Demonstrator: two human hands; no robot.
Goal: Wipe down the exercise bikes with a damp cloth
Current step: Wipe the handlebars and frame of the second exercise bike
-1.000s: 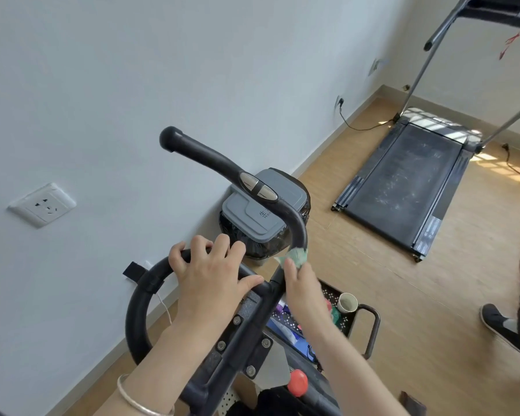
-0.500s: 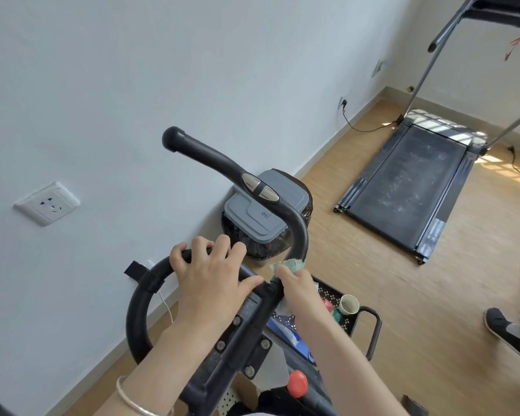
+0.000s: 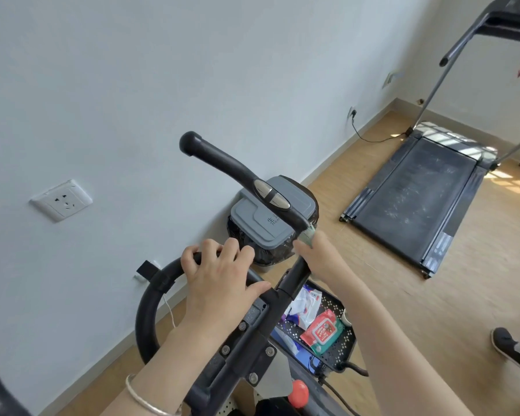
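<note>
Pale wall and wood floor behind, my right hand (image 3: 317, 255) curls round the green cloth (image 3: 309, 233), pressing it to the bike's upright handlebar (image 3: 237, 171) just below the silver sensors (image 3: 272, 195). My left hand (image 3: 219, 279) grips the looped bar (image 3: 150, 304) (steadying helps). I'd wrap fully, then stroke toward the tip.

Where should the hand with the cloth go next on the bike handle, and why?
Probably slide it up the bar. The right hand holds the green cloth against the black handlebar just below the silver pads, and the stretch from there to the rounded tip lies above the cloth. The left hand grips the looped bar, which should keep everything steady.
</note>
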